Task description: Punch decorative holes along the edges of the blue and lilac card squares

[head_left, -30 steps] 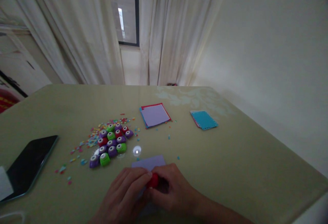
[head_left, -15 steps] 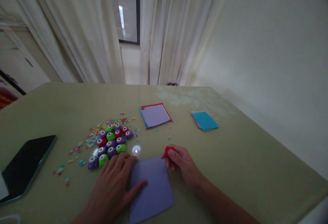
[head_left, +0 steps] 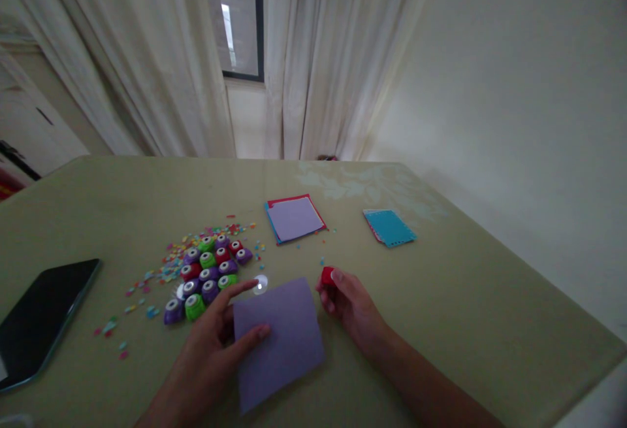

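Note:
My left hand (head_left: 213, 343) grips a purple sheet of paper (head_left: 281, 343) by its left edge, thumb on top and the other fingers partly hidden. Its index finger stretches toward a small clear round disc (head_left: 260, 284) on the table. Just right of the sheet's upper corner, my right hand (head_left: 350, 304) is closed around a small red craft punch (head_left: 327, 276). The punch and the paper are apart. Several purple, green and red craft punches (head_left: 209, 274) stand grouped beyond my left hand.
Tiny coloured paper cut-outs (head_left: 171, 264) lie scattered around the punches. A stack of coloured sheets (head_left: 296, 219) lies farther back, with a blue-topped stack (head_left: 390, 228) to its right. A black tablet (head_left: 44, 317) rests at the left of the table (head_left: 470, 323).
My left hand has gone from lying over the sheet to gripping its edge, and the sheet is now tilted and shifted slightly left. The red punch has turned in my right hand.

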A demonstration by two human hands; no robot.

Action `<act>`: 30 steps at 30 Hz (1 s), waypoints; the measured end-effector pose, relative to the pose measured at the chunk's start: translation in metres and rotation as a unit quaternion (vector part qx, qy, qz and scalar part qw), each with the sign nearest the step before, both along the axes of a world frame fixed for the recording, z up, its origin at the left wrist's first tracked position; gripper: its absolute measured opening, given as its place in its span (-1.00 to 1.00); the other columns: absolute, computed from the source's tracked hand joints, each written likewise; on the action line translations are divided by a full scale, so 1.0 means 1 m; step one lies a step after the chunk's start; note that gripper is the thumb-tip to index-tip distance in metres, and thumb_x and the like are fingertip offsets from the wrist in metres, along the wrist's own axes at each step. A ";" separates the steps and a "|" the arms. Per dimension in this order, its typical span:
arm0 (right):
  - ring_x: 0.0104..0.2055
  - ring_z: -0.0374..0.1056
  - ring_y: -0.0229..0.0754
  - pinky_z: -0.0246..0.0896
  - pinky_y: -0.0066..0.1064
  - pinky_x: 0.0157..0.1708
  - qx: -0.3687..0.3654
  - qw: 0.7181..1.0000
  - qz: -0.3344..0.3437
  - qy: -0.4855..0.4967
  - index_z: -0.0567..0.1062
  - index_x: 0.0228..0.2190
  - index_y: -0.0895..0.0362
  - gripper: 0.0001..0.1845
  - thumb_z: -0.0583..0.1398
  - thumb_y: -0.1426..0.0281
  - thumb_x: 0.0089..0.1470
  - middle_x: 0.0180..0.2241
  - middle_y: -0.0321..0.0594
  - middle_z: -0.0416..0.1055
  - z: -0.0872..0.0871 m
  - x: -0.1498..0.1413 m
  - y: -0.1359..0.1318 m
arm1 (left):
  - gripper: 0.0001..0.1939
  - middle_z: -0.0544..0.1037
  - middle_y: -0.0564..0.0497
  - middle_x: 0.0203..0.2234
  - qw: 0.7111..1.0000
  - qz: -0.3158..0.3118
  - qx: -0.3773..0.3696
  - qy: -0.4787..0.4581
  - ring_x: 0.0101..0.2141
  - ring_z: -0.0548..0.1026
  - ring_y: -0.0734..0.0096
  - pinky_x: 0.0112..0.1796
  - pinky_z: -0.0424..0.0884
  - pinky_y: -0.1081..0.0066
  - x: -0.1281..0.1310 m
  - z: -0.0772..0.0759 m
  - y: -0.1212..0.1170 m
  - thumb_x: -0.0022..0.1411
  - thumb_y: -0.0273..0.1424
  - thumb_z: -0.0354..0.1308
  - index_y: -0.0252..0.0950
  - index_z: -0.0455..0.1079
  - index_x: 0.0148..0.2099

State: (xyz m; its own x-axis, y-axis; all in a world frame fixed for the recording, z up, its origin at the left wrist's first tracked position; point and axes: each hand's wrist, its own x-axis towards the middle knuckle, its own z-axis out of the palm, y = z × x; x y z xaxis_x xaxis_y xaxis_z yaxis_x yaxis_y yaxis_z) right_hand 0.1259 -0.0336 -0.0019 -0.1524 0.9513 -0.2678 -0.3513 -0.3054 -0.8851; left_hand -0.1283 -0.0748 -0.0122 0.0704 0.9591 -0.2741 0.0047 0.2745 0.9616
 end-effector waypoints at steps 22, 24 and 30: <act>-0.44 0.11 -0.27 -0.05 -0.41 -0.41 0.060 0.988 0.123 -0.074 0.49 -0.41 0.14 -0.42 0.35 -0.15 0.15 -0.48 -0.34 0.28 -0.002 0.000 -0.008 | -0.44 0.70 -0.07 -0.47 0.997 -0.025 -0.074 0.024 -0.51 0.60 0.26 -0.53 0.46 0.45 0.000 0.008 -0.005 0.10 0.17 0.41 -0.27 0.65 -0.29; -0.42 0.12 -0.26 -0.04 -0.40 -0.39 0.055 0.986 0.132 -0.083 0.51 -0.38 0.15 -0.41 0.37 -0.16 0.12 -0.46 -0.33 0.28 -0.001 0.001 -0.009 | -0.43 0.69 -0.08 -0.47 0.997 -0.035 -0.072 0.020 -0.52 0.60 0.24 -0.54 0.47 0.45 -0.001 0.006 -0.003 0.07 0.19 0.42 -0.27 0.65 -0.29; -0.42 0.10 -0.26 -0.06 -0.40 -0.37 0.049 0.981 0.166 -0.088 0.48 -0.39 0.14 -0.39 0.38 -0.18 0.08 -0.46 -0.34 0.25 0.002 0.002 -0.010 | -0.48 0.69 -0.04 -0.48 0.998 0.019 -0.059 0.021 -0.54 0.59 0.24 -0.56 0.46 0.44 0.003 0.010 -0.005 0.08 0.15 0.43 -0.24 0.63 -0.29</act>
State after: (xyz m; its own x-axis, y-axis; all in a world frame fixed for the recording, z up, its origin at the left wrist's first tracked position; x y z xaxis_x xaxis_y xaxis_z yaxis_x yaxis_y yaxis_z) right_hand 0.1276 -0.0439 0.0000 -0.4184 0.8791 -0.2282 -0.0859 -0.2884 -0.9536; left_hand -0.1258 -0.0799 -0.0021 0.0208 0.9219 -0.3869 0.0315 0.3862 0.9219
